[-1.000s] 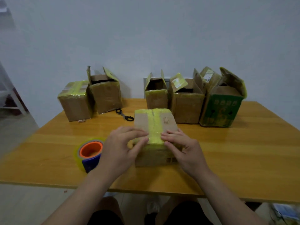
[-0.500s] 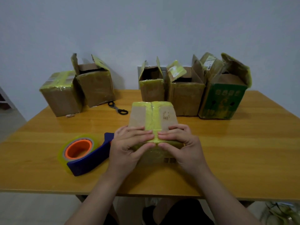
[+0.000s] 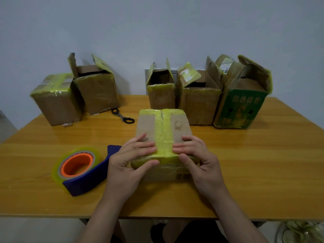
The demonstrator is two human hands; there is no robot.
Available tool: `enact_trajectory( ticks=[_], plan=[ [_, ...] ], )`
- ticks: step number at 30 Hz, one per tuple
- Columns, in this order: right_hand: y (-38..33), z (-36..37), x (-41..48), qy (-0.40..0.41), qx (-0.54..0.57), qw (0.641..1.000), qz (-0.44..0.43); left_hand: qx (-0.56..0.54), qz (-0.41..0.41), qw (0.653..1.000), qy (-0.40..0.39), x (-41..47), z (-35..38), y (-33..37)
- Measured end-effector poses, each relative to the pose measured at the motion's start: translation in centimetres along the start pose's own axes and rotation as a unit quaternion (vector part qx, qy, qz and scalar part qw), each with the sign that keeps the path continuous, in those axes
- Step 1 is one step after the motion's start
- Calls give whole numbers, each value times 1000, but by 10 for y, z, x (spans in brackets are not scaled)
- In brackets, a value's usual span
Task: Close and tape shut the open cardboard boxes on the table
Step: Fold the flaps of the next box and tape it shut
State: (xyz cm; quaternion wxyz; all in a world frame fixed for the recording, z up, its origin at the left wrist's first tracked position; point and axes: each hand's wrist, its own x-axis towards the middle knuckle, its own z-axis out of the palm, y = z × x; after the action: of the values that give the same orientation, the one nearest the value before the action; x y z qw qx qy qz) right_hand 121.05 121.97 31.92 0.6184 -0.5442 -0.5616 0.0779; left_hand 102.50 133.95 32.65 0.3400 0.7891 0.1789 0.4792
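A closed cardboard box with a yellow tape strip down its top seam stands at the table's middle front. My left hand and my right hand press on its near top edge, fingers on the tape, thumbs on the front face. A blue tape dispenser with an orange core and a yellowish roll lies to the left of my left hand. Open boxes stand at the back: one at the left, two brown ones at the middle, and a green one. A taped box stands far left.
Black scissors lie behind the taped box, between the two groups of boxes. The wooden table ends at a near edge just below my forearms. A grey wall rises behind the row of boxes.
My fingers slid along the tape at the box's near edge and now sit slightly apart. The view shifted, so the tape dispenser shows fully beside my left hand.
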Motion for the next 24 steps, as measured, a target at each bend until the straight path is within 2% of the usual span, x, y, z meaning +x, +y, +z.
enact_trajectory(
  ticks=[4,8,13,19,24],
  plan=[
    [-1,1,1,-1,-5,1000,6,-5,-9,1000,-23,4,-6,1],
    [-3,-4,1,-5,42,999,24,-44,-47,997,-30,1,-9,3],
    [-5,-11,1,-10,77,996,52,-74,-75,994,-10,-7,-15,0],
    [-7,-26,4,-31,143,985,96,-134,-115,982,-61,-7,-28,3],
    [-14,-25,0,-5,61,996,72,-104,-113,988,-32,-8,-29,4]
  ],
)
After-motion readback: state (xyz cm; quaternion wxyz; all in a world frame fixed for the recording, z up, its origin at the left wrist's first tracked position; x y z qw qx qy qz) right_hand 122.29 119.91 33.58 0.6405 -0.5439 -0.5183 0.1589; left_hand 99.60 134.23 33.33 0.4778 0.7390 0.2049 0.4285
